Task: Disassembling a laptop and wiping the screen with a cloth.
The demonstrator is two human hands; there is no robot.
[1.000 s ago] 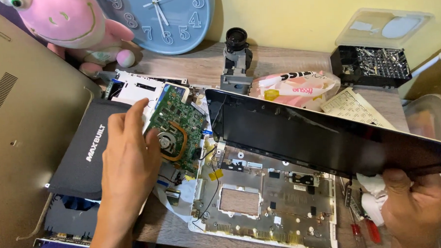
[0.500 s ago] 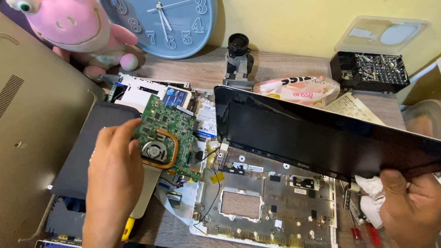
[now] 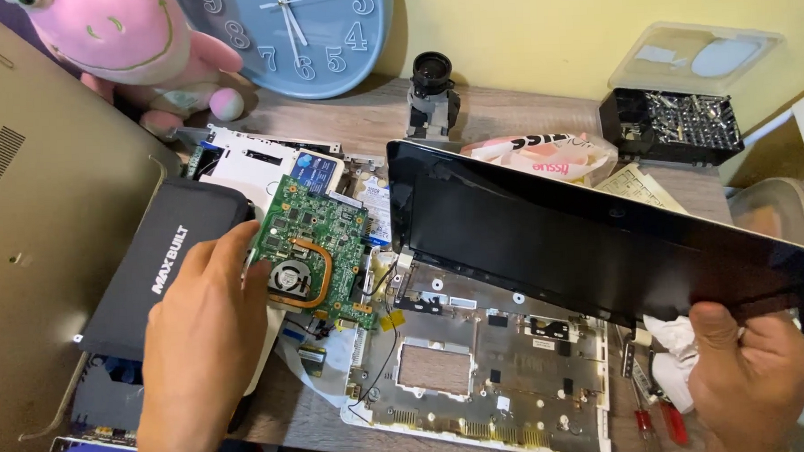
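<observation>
My left hand (image 3: 205,335) grips the left edge of a green circuit board (image 3: 318,251) with a small fan and a copper heat pipe, holding it tilted above the desk. My right hand (image 3: 750,374) holds the lower right edge of a black laptop screen panel (image 3: 581,238), which stands raised at an angle. Under the screen lies the opened white laptop base (image 3: 483,375) with bare metal plates, screws and thin black wires. A flat ribbon cable (image 3: 309,363) hangs below the board.
A black zip case (image 3: 158,266) lies on a gold laptop cover (image 3: 37,230) at the left. A pink plush toy (image 3: 137,48) and blue wall clock (image 3: 302,38) stand at the back. A black screwdriver-bit box (image 3: 675,127), tissue pack (image 3: 542,154), small lens part (image 3: 431,96) and red-handled tools (image 3: 663,422) surround the work.
My left hand has lifted the green circuit board up and to the right, tilting it more toward me. My right hand keeps the screen panel in the same place.
</observation>
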